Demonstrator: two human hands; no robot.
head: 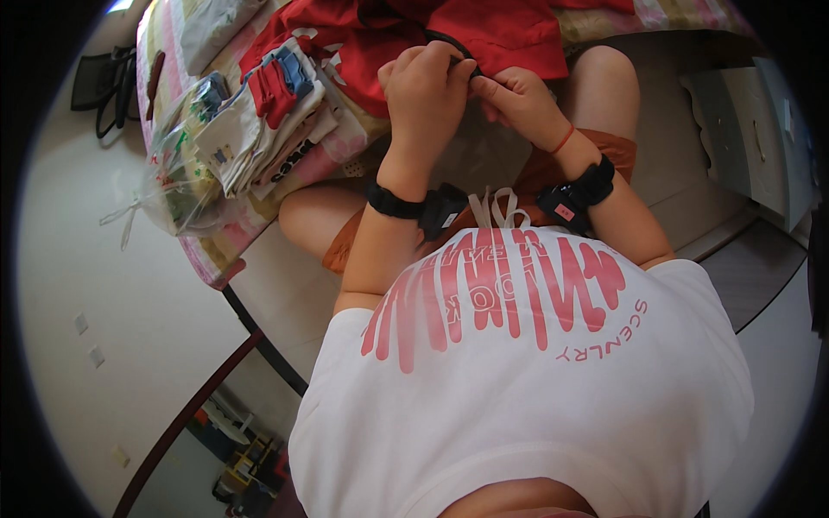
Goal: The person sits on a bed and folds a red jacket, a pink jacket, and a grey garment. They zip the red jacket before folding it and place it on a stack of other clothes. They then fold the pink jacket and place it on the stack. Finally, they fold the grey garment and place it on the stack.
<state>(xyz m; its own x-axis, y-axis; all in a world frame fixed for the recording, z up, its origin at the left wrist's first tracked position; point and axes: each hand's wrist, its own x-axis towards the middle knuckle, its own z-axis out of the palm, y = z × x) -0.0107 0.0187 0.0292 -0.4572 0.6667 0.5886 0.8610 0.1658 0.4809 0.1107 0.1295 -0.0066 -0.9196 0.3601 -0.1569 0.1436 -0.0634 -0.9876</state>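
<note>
My left hand (424, 87) and my right hand (518, 100) meet in front of me at the edge of a bed, each pinching a black cord or narrow strap (456, 44). The cord runs up over a red cloth garment (505, 32) with white print, spread on the bed; whether it is attached to the garment cannot be told. To the left of my left hand sits a stack of folded clothes (246, 142), with red and blue folded pieces (271, 94) on top. My fingertips are partly hidden behind my hands.
A clear plastic bag (175, 162) with contents lies left of the stack, with a grey-white package (217, 32) behind it. A patterned bedsheet (227, 243) covers the bed. A black bag or strapped item (103, 84) is beyond its left side. Drawers (745, 129) stand at the right.
</note>
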